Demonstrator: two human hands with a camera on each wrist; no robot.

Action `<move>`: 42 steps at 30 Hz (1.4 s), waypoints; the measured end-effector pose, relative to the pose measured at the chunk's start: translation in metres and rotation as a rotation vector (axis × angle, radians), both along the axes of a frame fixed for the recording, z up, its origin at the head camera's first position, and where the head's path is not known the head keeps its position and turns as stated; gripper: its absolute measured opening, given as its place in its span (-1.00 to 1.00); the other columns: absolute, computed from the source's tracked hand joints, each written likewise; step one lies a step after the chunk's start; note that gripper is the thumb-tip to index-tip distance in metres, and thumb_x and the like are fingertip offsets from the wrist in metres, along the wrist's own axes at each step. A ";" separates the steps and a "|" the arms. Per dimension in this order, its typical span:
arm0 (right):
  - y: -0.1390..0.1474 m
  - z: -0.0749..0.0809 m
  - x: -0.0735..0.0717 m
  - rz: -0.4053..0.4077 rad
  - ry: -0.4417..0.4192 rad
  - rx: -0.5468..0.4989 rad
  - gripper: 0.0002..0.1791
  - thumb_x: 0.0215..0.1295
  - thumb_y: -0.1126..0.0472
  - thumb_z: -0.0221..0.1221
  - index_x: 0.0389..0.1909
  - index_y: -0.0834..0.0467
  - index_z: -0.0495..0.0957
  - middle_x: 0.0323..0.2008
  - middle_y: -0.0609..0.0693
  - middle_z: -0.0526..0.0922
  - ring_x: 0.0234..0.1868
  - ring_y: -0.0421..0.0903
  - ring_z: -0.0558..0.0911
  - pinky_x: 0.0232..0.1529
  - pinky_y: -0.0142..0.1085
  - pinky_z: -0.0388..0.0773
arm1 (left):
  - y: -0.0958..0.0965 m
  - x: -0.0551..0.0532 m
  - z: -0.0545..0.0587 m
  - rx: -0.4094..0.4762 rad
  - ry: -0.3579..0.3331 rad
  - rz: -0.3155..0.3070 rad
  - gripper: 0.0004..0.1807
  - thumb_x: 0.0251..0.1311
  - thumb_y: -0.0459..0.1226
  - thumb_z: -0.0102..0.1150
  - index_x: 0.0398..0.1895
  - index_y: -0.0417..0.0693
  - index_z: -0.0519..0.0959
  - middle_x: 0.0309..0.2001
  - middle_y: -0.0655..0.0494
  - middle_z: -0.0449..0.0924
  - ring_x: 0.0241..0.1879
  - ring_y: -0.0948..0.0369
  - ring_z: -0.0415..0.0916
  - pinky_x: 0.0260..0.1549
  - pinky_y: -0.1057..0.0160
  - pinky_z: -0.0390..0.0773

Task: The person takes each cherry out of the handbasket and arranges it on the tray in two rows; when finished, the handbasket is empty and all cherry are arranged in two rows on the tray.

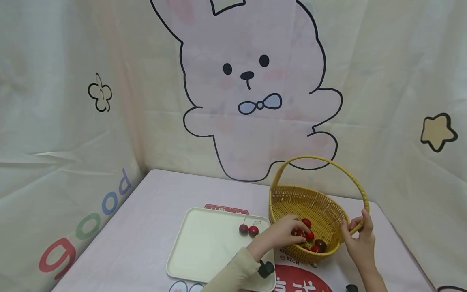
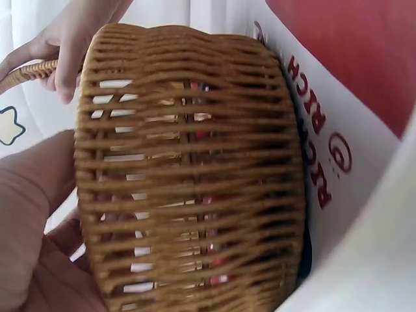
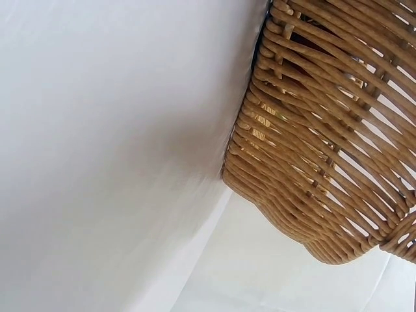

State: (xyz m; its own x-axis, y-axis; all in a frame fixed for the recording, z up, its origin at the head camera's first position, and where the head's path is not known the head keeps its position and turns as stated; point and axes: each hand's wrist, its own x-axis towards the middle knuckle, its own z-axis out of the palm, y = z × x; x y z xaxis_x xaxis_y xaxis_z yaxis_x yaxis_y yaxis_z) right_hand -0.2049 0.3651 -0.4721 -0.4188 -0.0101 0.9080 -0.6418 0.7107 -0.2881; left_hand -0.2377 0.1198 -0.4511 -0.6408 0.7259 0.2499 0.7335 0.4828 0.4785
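A yellow woven basket (image 1: 308, 194) with a tall arched handle (image 1: 330, 162) stands at the right of the table. Several dark red cherries (image 1: 320, 245) lie inside it. My left hand (image 1: 279, 233) reaches over the near-left rim, thumb and fingers around cherries (image 1: 297, 232); I cannot tell whether it pinches one. In the left wrist view the basket wall (image 2: 195, 162) hides its fingertips. My right hand (image 1: 361, 243) grips the handle's right base, thumb by the rim. Only the basket's outer side (image 3: 325, 143) and the table show in the right wrist view.
A cream tray (image 1: 204, 247) lies left of the basket, with two stemmed cherries (image 1: 253, 231) near its far right corner. My left forearm crosses the tray's right side. A printed cloth wall (image 1: 164, 142) stands close behind the table (image 1: 120, 243).
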 end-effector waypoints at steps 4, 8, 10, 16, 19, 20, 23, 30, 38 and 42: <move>0.000 -0.001 0.000 -0.004 0.001 0.005 -0.39 0.33 0.06 -0.02 0.21 0.32 -0.01 -0.43 -0.11 0.19 -0.41 -0.40 0.20 -0.38 -0.70 0.11 | 0.010 -0.001 0.001 -0.004 -0.010 -0.002 -0.76 0.16 -0.12 0.20 -0.09 0.16 0.63 -0.17 0.31 0.51 -0.22 0.40 0.42 -0.33 0.62 0.32; 0.001 -0.003 0.000 -0.017 -0.014 0.010 -0.38 0.33 0.04 -0.03 0.21 0.32 -0.02 -0.42 -0.12 0.19 -0.41 -0.40 0.20 -0.38 -0.70 0.12 | 0.021 -0.004 0.002 -0.004 -0.023 -0.024 -0.76 0.15 -0.15 0.21 -0.09 0.12 0.63 -0.17 0.31 0.53 -0.26 0.43 0.45 -0.39 0.66 0.32; 0.002 -0.003 0.000 -0.023 -0.021 0.017 -0.38 0.33 0.04 -0.04 0.22 0.32 -0.03 -0.42 -0.13 0.19 -0.42 -0.40 0.19 -0.38 -0.69 0.12 | 0.026 -0.006 0.002 -0.016 -0.025 -0.022 -0.75 0.14 -0.15 0.22 -0.09 0.15 0.63 -0.16 0.34 0.54 -0.25 0.45 0.45 -0.39 0.67 0.32; 0.003 -0.003 -0.001 -0.028 -0.037 0.035 -0.37 0.33 0.02 -0.07 0.24 0.30 -0.04 -0.42 -0.13 0.18 -0.43 -0.40 0.18 -0.40 -0.68 0.12 | 0.044 -0.012 0.001 -0.089 0.005 -0.002 -0.73 0.11 -0.14 0.26 -0.08 0.23 0.63 -0.18 0.38 0.57 -0.25 0.47 0.44 -0.40 0.65 0.31; 0.004 -0.002 -0.001 -0.025 -0.025 0.032 -0.38 0.33 0.04 -0.05 0.23 0.30 -0.03 -0.43 -0.11 0.19 -0.42 -0.40 0.19 -0.40 -0.68 0.13 | 0.053 -0.013 0.002 -0.123 0.041 0.018 -0.74 0.09 -0.13 0.27 -0.11 0.28 0.64 -0.18 0.43 0.56 -0.24 0.49 0.44 -0.37 0.64 0.31; 0.004 -0.002 -0.002 -0.028 -0.023 0.033 -0.38 0.33 0.04 -0.05 0.23 0.30 -0.03 -0.43 -0.10 0.19 -0.42 -0.40 0.19 -0.40 -0.68 0.13 | 0.056 -0.014 0.002 -0.138 0.061 0.025 -0.75 0.09 -0.11 0.27 -0.12 0.30 0.64 -0.18 0.45 0.56 -0.22 0.50 0.44 -0.33 0.63 0.31; 0.005 -0.002 -0.002 -0.031 -0.015 0.029 -0.38 0.33 0.04 -0.04 0.22 0.30 -0.02 -0.42 -0.10 0.19 -0.41 -0.40 0.19 -0.40 -0.67 0.13 | 0.064 -0.015 0.001 -0.177 0.094 0.041 -0.76 0.08 -0.07 0.27 -0.14 0.34 0.65 -0.17 0.49 0.55 -0.18 0.52 0.43 -0.24 0.60 0.33; 0.002 -0.001 -0.001 -0.017 -0.010 0.021 -0.39 0.33 0.06 -0.03 0.22 0.30 -0.02 -0.43 -0.09 0.19 -0.42 -0.40 0.19 -0.38 -0.69 0.12 | 0.076 -0.020 -0.008 -0.266 0.094 0.049 -0.74 0.07 0.02 0.24 -0.12 0.45 0.62 -0.14 0.60 0.56 -0.08 0.49 0.41 -0.12 0.48 0.34; 0.000 0.001 -0.001 -0.018 -0.001 0.013 -0.38 0.33 0.04 -0.03 0.22 0.30 -0.01 -0.44 -0.07 0.19 -0.42 -0.39 0.18 -0.38 -0.68 0.10 | 0.082 -0.018 -0.015 -0.381 0.085 0.051 -0.76 0.07 0.02 0.23 -0.15 0.53 0.60 -0.23 0.64 0.55 -0.07 0.44 0.34 -0.13 0.34 0.22; 0.002 -0.001 -0.002 -0.026 -0.024 0.019 -0.36 0.33 0.00 -0.04 0.22 0.30 -0.03 -0.43 -0.10 0.18 -0.41 -0.39 0.18 -0.39 -0.66 0.10 | 0.081 -0.016 -0.014 -0.389 0.084 0.046 -0.76 0.07 0.02 0.23 -0.15 0.53 0.60 -0.24 0.66 0.55 -0.05 0.47 0.33 0.01 0.29 0.22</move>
